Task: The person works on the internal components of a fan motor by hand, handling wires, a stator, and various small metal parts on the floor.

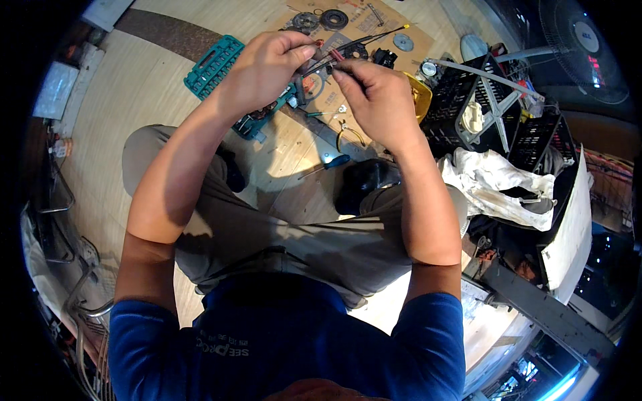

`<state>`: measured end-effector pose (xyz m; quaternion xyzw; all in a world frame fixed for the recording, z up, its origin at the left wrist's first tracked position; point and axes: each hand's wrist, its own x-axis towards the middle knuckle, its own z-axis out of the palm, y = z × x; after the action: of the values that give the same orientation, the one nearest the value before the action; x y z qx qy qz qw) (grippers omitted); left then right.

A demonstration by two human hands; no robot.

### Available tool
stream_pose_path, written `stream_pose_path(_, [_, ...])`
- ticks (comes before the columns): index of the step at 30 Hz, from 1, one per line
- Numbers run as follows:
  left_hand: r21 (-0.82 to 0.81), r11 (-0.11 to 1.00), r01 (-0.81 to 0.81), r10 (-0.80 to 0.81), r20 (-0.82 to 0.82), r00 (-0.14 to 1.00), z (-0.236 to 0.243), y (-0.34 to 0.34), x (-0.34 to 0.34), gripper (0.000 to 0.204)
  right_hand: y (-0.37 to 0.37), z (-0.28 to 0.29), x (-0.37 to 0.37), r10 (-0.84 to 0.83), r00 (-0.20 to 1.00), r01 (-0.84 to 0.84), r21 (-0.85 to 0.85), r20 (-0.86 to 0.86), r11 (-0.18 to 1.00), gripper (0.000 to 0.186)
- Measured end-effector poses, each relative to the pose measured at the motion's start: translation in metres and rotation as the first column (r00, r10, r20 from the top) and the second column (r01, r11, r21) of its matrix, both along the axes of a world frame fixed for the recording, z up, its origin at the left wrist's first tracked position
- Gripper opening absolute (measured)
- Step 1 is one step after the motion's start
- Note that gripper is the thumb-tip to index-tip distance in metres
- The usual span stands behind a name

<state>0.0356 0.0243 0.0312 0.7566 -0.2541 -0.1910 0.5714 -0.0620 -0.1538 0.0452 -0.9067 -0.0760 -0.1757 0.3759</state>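
Both hands are raised close together above a sheet of cardboard on the floor. My left hand (266,68) is closed in a pinch, with a small reddish bit showing at its fingertips; what it holds is too small to name. Thumb and forefinger of my right hand (380,101) are pressed together at a small dark red piece (336,55). Thin black cables (374,36) with a yellow tip pass behind the fingertips, and I cannot tell whether either hand grips them.
A green tool case (212,67) lies open beyond my left forearm. Yellow-handled pliers (349,136) and a blue screwdriver (334,162) lie between my feet. Round dark parts (334,19) rest on the cardboard (421,47). Black crates (451,107) and a stained white cloth (501,190) stand at right.
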Motion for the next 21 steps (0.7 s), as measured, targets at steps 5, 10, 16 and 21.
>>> stream_pose_path(5, [0.458,0.875,-0.154,-0.264,0.721,0.641,-0.021,-0.004,-0.013,0.020,0.000,0.003,-0.002,0.055,0.998,-0.047,-0.261,0.024,0.964,0.013])
stream_pose_path(10, [0.509,0.809,0.294,-0.568,0.548,0.614,0.002,-0.003,-0.019,0.018,-0.015,0.010,-0.006,0.035,0.993,-0.046,-0.102,-0.110,0.994,0.013])
stream_pose_path(16, [-0.061,0.978,0.201,-0.169,0.337,0.926,0.012,0.000,-0.022,0.020,-0.007,0.005,-0.004,0.072,0.984,0.004,0.419,-0.165,0.908,0.013])
stream_pose_path(21, [0.022,0.992,-0.126,0.093,0.551,0.829,-0.006,-0.012,-0.022,0.017,0.008,-0.003,0.001,-0.044,0.989,0.081,0.268,-0.143,0.960,0.015])
